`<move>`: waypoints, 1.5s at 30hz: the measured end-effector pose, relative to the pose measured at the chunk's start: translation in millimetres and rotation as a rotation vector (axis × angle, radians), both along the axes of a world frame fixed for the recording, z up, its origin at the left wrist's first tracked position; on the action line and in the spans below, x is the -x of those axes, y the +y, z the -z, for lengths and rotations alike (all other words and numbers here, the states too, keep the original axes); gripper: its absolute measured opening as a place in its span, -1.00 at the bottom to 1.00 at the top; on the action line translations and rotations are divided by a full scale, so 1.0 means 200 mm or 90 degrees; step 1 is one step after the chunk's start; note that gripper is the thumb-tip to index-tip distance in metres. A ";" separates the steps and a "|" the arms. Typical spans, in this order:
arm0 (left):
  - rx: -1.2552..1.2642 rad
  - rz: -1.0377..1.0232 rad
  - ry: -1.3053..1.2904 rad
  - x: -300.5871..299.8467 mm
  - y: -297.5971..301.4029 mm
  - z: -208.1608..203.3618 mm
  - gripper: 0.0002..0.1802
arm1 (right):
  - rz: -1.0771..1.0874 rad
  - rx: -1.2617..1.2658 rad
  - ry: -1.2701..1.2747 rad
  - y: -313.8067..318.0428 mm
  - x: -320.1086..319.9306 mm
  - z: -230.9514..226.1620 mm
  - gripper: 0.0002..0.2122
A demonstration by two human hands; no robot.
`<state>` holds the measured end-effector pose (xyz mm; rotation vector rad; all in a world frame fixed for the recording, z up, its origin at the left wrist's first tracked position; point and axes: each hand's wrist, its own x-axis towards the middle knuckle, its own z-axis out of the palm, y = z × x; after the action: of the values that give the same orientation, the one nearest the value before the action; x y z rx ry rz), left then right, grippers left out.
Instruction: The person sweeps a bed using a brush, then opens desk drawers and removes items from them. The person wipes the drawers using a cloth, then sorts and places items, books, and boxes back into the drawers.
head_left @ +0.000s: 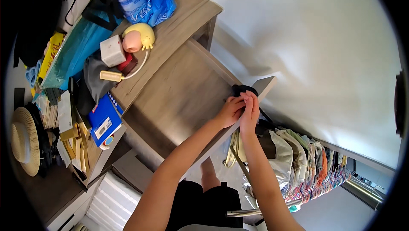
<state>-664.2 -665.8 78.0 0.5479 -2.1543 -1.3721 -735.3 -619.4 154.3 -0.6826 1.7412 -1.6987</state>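
Both of my hands meet over the far right corner of a pulled-out wooden drawer [183, 90]. A dark, soft-looking black bundle [246, 88] shows just beyond the fingers; its kind cannot be made out. My left hand [231, 111] is closed on it, fingers curled at the drawer's inner side. Pressed against the left fingers, my right hand [249, 111] has its fingers bent together at the same bundle, above the drawer front [265, 88]. A thin black strap or cord [266, 117] trails outside the front, below the hands. The visible drawer bottom is bare.
On the cabinet top [187, 7] are a blue plastic bag [149, 3], a yellow-and-pink figure [139, 36], a white box [113, 51] and a blue packet [104, 120]. A straw hat [25, 141] lies at left. Hangers with clothes [298, 158] line the lower right, beside a white wall [315, 39].
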 end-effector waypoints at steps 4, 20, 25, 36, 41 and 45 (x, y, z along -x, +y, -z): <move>-0.065 0.002 -0.033 -0.37 0.23 -0.06 -0.46 | 0.057 -0.004 0.115 0.04 -0.02 0.05 -0.76; 0.026 -0.273 -0.169 -1.51 0.71 -0.59 -0.59 | -0.090 -0.195 0.747 0.26 -0.74 0.06 -0.89; 0.185 -0.170 -0.350 -1.63 0.81 -0.40 -0.51 | -0.087 -0.232 0.770 0.28 -0.78 0.10 -0.89; 0.230 -0.518 -0.359 -1.83 0.11 -0.14 -0.45 | -0.076 -0.211 0.779 0.28 -0.78 0.08 -0.90; 0.179 -0.428 -0.401 -1.56 0.69 -0.11 -0.42 | -0.052 -0.174 0.731 0.28 -0.79 0.07 -0.90; 0.087 -0.293 -0.355 -1.45 0.99 -0.24 -0.44 | -0.003 -0.159 0.598 0.31 -0.78 0.04 -0.88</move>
<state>-373.4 -467.4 126.5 1.3998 -2.2988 -0.8772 -579.5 -557.5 146.3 -1.5116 2.4883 -1.1633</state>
